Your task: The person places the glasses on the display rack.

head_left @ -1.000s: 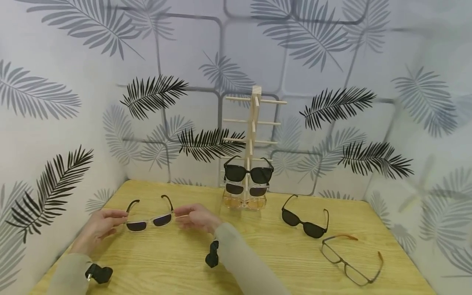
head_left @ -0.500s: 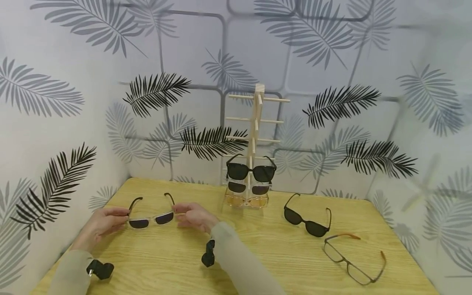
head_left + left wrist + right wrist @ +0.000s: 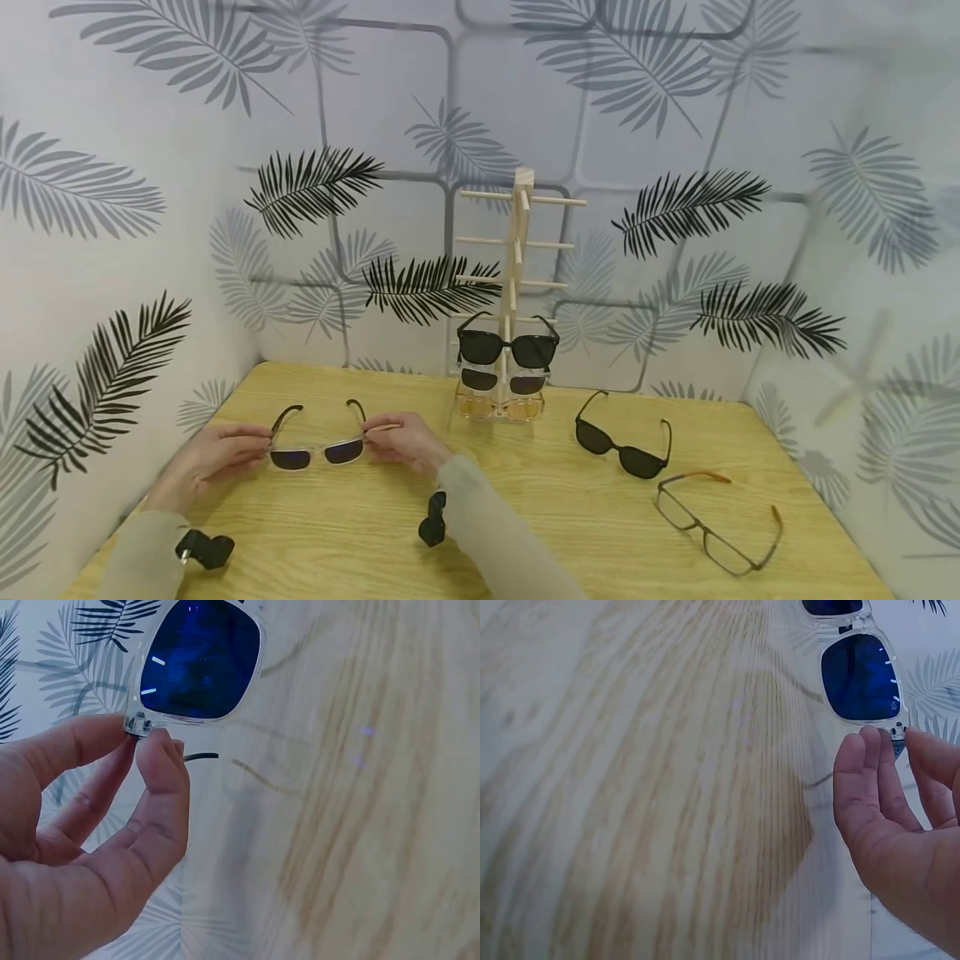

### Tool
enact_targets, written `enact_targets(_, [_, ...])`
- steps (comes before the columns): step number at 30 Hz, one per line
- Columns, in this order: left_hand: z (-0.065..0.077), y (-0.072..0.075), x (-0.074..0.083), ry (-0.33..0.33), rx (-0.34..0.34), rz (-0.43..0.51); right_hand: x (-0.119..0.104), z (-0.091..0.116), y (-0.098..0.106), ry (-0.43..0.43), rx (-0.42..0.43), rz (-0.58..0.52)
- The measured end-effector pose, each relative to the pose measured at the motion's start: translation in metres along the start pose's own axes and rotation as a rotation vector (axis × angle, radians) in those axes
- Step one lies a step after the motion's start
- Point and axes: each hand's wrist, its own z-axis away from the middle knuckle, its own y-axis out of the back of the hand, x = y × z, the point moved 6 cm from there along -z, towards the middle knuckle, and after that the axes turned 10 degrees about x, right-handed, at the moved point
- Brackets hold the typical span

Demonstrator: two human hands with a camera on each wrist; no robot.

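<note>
Biggest thing on my feed is the yellow wood-grain bench (image 3: 337,537), and at its far edge stands a pale wooden display rack (image 3: 517,221) with three pairs of glasses (image 3: 480,348) low down on it. Next size down, the left hand (image 3: 213,458) and right hand (image 3: 408,442): each grip is a narrow fingertip pinch with a bit of frame in it. Untouched over on the bench's right side are thin-rimmed clear-lens glasses with orange-brown tips (image 3: 697,524), plus black-framed sunglasses (image 3: 617,448) just behind them. What I've got hold of is the clear-plastic-framed sunglasses with dark blue lenses (image 3: 318,451), left part of the bench, temples (image 3: 201,756) unfolded; can't tell if they're touching it. I'm pinching the two hinge corners (image 3: 139,723), so I'd call this the grasping step. Next move, I reckon, wants both hands moving together, level, without squeezing the frame.
</note>
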Motion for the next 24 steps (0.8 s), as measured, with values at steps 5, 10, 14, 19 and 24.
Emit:
enact_targets(5, [-0.001,-0.008,0.007,-0.008,-0.049,0.08,-0.004,0.001,0.008,0.0,-0.001,-0.012])
enact_targets(10, [-0.001,-0.017,0.012,-0.031,-0.155,0.155,-0.011,0.003,0.016,0.006,0.006,-0.018])
enact_targets(14, [0.001,-0.026,0.015,-0.066,-0.25,0.194,-0.012,0.007,0.023,0.018,-0.004,-0.006])
enact_targets(19, [0.006,-0.035,0.023,-0.138,-0.332,0.223,-0.014,0.015,0.033,0.039,-0.017,-0.023])
enact_targets(24, [0.01,-0.042,0.028,-0.188,-0.39,0.27,-0.024,0.025,0.04,0.034,-0.019,-0.037])
